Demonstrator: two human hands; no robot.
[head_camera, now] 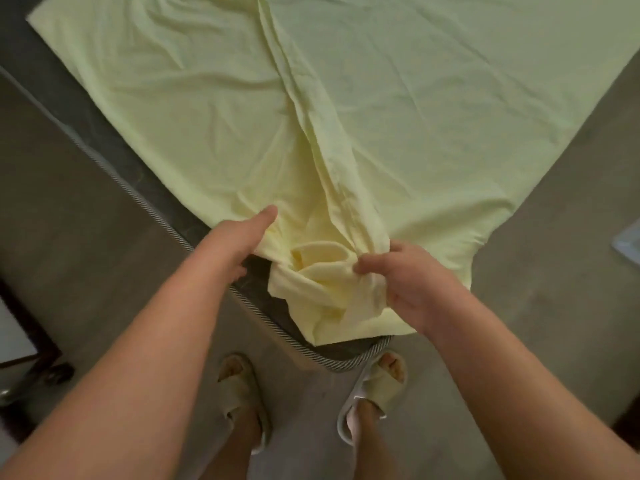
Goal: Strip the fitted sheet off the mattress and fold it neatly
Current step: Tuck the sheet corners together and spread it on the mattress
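Standing at the near corner of the mattress [256,282], the person looks down on a pale yellow fitted sheet [398,109] that lies spread over the bed's top, creased, with a long ridge of gathered cloth running from the far edge down to the near corner. At that corner the sheet is pulled up off the mattress, baring dark fabric and the striped piping [332,362] along the edge, and the loose corner hangs in a bunched pocket of folds. No writing or label can be read anywhere. The right hand [405,282] is closed on this bunch, thumb and fingers pinching the gathered cloth at the pocket's right side. The left hand [239,244] reaches in at the pocket's left side, its thumb lying stretched on top of the sheet while its fingers go under the lifted edge; how tightly they grip cannot be told, as the cloth hides them. Below the arms, two feet in pale open-toed slippers [377,386] stand on the grey floor [86,237] just beside the corner.
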